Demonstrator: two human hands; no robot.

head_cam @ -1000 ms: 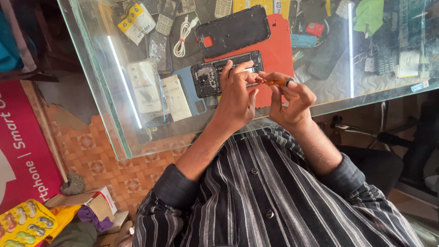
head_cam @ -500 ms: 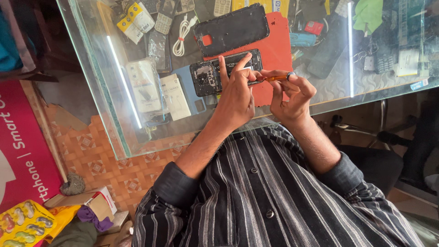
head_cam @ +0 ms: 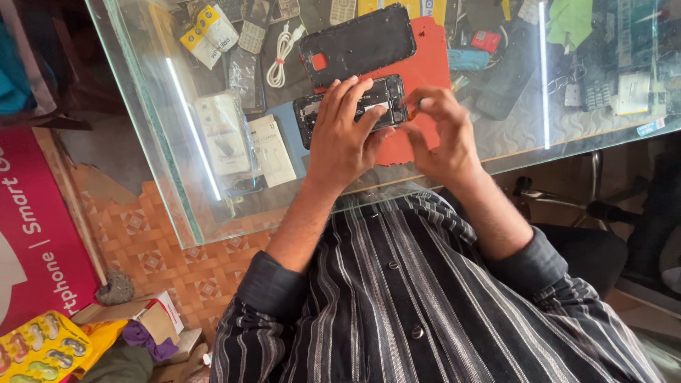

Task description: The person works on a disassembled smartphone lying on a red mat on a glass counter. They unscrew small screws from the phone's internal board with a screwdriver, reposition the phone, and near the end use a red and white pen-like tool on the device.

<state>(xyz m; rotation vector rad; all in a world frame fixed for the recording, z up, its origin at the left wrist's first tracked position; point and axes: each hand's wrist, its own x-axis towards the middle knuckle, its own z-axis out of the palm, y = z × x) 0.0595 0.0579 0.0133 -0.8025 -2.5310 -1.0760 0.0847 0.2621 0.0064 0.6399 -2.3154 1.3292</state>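
We find little free room on the glass counter (head_cam: 177,163): the opened phone (head_cam: 379,96) sits under both hands, a black back cover (head_cam: 358,42) just beyond it, white cable (head_cam: 280,50) and packets (head_cam: 227,135) crowding the left; bare glass opens on the right.

Views: one only, worn on the person's head
Facing: steeply down over the striped shirt (head_cam: 425,298) and both forearms onto the glass bench (head_cam: 177,142)
Orientation: the picture is turned, so the bench fills the top and the person's body the bottom
Nearness: close, with the left hand (head_cam: 344,135) and right hand (head_cam: 443,138) near the middle of the frame
Edges: tiled floor (head_cam: 177,262) at lower left, a chair base (head_cam: 567,202) at right
Shared ground: none, as no second view exists
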